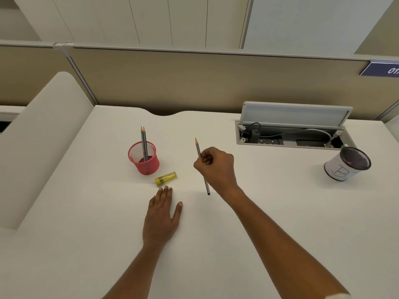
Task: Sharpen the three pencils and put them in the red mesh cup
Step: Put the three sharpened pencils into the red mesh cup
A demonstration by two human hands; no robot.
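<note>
Pencils: two of them point(144, 143) are standing together inside the red mesh cup point(144, 161), sharpened tips up, leaning slightly toward the cup's far rim. Third pencil point(201, 166) is sitting well right of the red mesh cup, pinched in the right hand point(217, 169), fingers curled closed around the upper half of the shaft, sharpened tip pointing up and away, blunt end hanging below the hand just above the desk point(216, 244); whether that end is touching the desk is not clear. Yellow sharpener point(165, 178) is lying on its side just beside the red mesh cup, at its near right, nothing touching it. Left hand point(162, 219) is resting palm down on the desk nearer the camera than the red mesh cup, fingers stretched flat and together, thumb spread out, gripping nothing; fingertips are stopping just short of the sharpener. Far right of the red mesh cup, a dark mesh cup with a white paper label point(346, 164) is standing on the desk, a handwritten mark on the paper. Behind that one, right and farther back from the red mesh cup, a cable tray point(291, 134) is sitting with its lid propped open, cables and sockets showing inside.
</note>
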